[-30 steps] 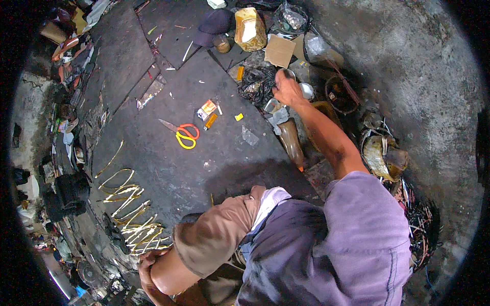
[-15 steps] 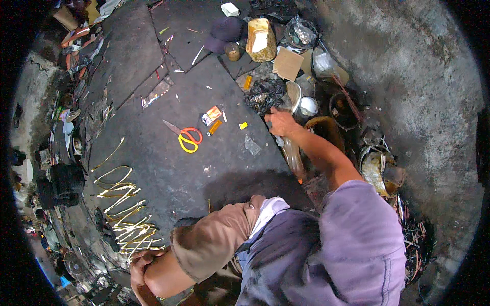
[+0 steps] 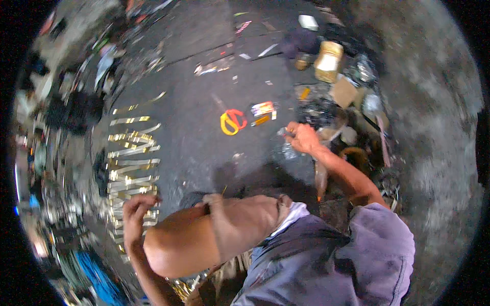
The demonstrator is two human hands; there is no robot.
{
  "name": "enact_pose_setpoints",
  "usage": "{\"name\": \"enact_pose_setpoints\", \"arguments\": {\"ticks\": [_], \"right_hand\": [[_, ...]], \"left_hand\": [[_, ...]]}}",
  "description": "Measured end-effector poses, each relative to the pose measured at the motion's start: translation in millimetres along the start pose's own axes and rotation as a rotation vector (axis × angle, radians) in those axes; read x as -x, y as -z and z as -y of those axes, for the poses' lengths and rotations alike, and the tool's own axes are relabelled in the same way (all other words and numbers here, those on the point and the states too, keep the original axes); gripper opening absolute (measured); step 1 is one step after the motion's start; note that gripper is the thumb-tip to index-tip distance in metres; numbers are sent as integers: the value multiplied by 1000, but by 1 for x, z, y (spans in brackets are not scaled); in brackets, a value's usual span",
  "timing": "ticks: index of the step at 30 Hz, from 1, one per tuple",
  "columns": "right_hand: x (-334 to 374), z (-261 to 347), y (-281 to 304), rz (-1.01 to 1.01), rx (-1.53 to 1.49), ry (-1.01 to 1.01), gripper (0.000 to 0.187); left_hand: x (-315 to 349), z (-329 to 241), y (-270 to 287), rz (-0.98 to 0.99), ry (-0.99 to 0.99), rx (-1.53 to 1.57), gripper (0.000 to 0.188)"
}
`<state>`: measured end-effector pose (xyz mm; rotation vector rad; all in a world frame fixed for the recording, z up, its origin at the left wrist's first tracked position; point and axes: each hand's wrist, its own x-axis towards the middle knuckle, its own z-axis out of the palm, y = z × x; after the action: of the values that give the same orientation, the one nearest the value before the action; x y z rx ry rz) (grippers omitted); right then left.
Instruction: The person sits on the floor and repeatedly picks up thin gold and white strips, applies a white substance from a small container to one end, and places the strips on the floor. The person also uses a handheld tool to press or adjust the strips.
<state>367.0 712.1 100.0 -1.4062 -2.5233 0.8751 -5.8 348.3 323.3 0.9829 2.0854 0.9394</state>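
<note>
My right hand (image 3: 304,138) reaches over the dark mat at its right side. Its fingers are pinched together beside a crumpled clear plastic piece (image 3: 289,151); blur hides what is between them. Left of it lie scissors (image 3: 233,122) with one red and one yellow handle, a small orange-and-white packet (image 3: 262,108) and an orange lighter (image 3: 261,120). My left hand (image 3: 137,214) hangs past my bent knee with its fingers loosely apart, over a zigzag row of pale golden strips (image 3: 133,164). Nothing shows in that hand.
On the right stand a cut yellowish container (image 3: 328,62) with white contents, black plastic (image 3: 319,113), a cardboard square (image 3: 343,92) and several round tubs. A clear bottle (image 3: 320,181) lies near my right forearm. Blue cord (image 3: 97,278) and scrap clutter the left.
The view has shifted, moving the mat's things rightward and up. My right hand has left the black plastic for the mat by the clear plastic piece. My left hand has risen from beside the knee.
</note>
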Motion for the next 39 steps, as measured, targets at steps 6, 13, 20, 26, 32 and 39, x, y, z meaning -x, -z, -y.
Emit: {"name": "enact_pose_setpoints", "arguments": {"ticks": [6,13,20,26,32,39], "right_hand": [[-46,108,-193,230,-448,61,25],[-52,158,-280,502,-475,215,33],[-32,173,-256,784,-545,235,29],[-14,156,-239,689,-191,325,26],[-22,176,-236,725,-630,161,22],[-23,220,-218,719,-770,127,17]], "left_hand": [[-46,149,-125,-180,302,398,18],[-48,218,-205,-384,387,779,17],[-68,235,-234,-562,408,918,37],[-60,245,-252,-518,467,429,23],[-73,215,-235,-450,355,865,27],[-76,195,-219,-621,169,890,27]]}}
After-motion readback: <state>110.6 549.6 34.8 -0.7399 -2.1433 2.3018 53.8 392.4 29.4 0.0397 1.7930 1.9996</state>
